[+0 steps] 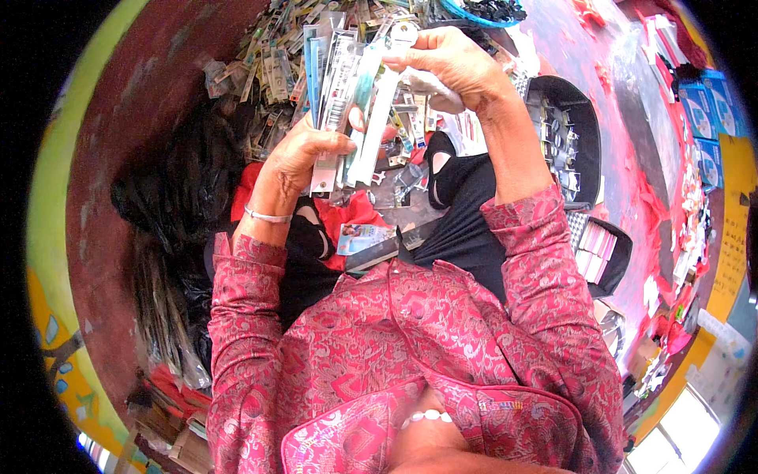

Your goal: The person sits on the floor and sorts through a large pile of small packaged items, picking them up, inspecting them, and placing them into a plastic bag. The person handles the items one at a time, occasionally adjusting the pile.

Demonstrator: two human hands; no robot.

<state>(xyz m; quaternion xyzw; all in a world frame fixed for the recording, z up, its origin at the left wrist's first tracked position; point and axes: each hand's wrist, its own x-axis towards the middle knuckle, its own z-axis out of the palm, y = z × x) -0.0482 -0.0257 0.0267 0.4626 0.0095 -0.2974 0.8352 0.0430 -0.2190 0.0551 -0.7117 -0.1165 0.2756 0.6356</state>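
In front of my chest, my left hand point(304, 152) is closed around the lower part of a fanned bunch of long, narrow clear plastic packets point(338, 79). Some of them show blue or white inserts. My right hand point(462, 67) pinches the upper end of a pale strip-like packet point(377, 130) at the right side of the bunch. A whitish piece point(430, 85) hangs by the right fingers; I cannot make out what it is. What lies inside the packets is too small to tell.
Beyond my hands spreads a large heap of similar packets point(276, 71). On the right are a black tray of small packed items point(588, 146) and a black bin of cards point(624, 265). Black plastic bags point(178, 178) lie left. A blue-rimmed basket point(474, 17) stands far off.
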